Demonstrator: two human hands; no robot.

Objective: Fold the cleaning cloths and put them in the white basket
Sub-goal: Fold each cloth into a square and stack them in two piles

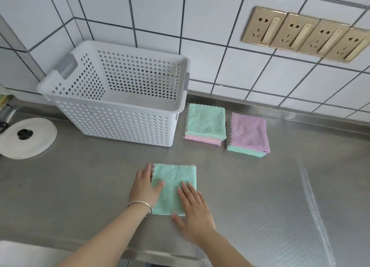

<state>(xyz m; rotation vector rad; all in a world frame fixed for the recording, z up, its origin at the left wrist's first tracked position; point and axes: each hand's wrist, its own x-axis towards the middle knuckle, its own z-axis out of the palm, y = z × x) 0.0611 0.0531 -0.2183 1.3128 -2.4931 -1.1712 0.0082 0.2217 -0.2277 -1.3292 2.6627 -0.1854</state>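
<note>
Pressing one green cloth — left hand, right hand, both flat — two folded stacks beside one white basket.

Two cloth stacks lie right of the basket; folded cloth in front.

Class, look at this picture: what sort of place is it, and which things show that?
Probably a kitchen: a steel counter runs along a white tiled wall with a row of gold wall sockets, and a pot lid lies at the left.
</note>
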